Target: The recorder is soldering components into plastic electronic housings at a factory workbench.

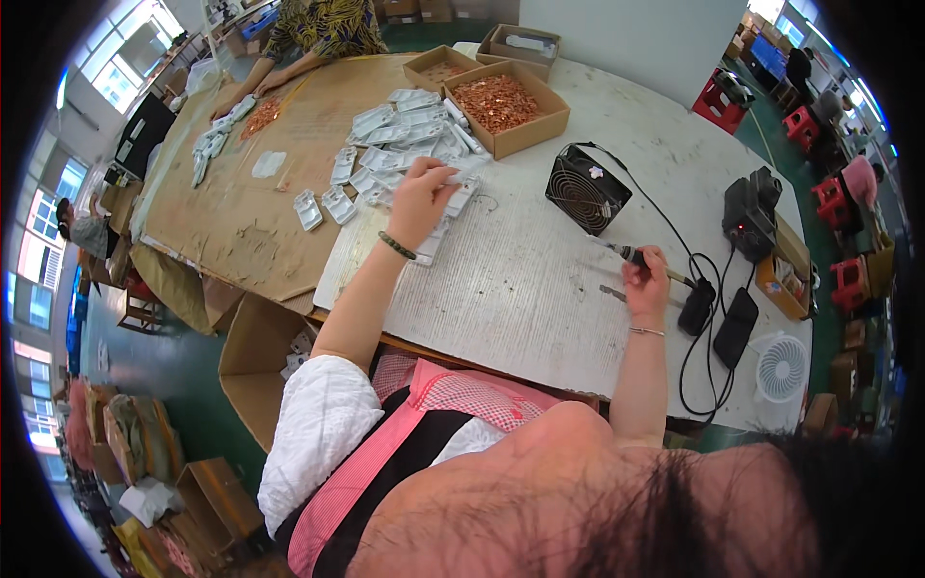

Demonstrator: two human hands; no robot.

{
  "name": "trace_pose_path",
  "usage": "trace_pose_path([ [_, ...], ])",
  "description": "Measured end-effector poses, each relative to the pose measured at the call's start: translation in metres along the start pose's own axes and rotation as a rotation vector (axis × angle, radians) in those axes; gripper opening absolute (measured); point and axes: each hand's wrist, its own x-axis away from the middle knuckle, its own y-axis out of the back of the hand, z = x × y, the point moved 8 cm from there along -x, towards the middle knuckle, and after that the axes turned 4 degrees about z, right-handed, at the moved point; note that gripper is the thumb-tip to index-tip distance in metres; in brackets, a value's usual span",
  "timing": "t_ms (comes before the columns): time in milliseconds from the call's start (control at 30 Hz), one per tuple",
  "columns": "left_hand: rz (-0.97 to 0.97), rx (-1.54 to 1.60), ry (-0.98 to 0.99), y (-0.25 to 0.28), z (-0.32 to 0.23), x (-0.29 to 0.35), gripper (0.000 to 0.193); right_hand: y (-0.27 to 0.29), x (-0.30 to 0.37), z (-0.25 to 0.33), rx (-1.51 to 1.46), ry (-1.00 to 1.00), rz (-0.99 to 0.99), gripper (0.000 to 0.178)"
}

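Note:
My right hand (647, 281) is closed round the handle of a soldering iron (632, 254), its tip pointing left towards the small black fan (588, 189). Out over the white table, my left hand (422, 200) has its fingers bent together at the near edge of a heap of white plastic casings (409, 120). It seems to pinch a white plastic casing (468, 185), though the fingers partly cover the piece. More white casings (430, 246) lie in a row under and beside this hand. A few loose casings (308, 210) rest on the cardboard to the left.
An open carton of small copper-coloured parts (497, 104) stands behind the fan. At right are a black soldering station (752, 212), looping black cables, a black adapter (736, 328) and a white round fan (780, 368). Across the cardboard-covered table, another person's hands (260, 82) work near copper parts.

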Motion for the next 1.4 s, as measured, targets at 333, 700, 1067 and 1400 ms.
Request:
trace_pose_path([
  [333, 0.426, 0.300, 0.004, -0.117, -0.048, 0.018, 0.023, -0.002, 0.007, -0.003, -0.011, -0.028, -0.011, 0.009],
  [700, 0.465, 0.245, -0.087, -0.139, -0.031, 0.022, 0.018, -0.015, 0.006, 0.000, 0.441, -0.066, -0.079, 0.011],
  [1067, 0.489, 0.281, -0.071, -0.140, -0.031, 0.025, 0.015, -0.021, 0.012, 0.000, 0.662, -0.067, -0.074, 0.012],
  [1400, 0.499, 0.238, -0.090, -0.141, -0.030, 0.025, 0.013, -0.021, 0.011, -0.002, 0.638, -0.062, -0.051, 0.015],
])
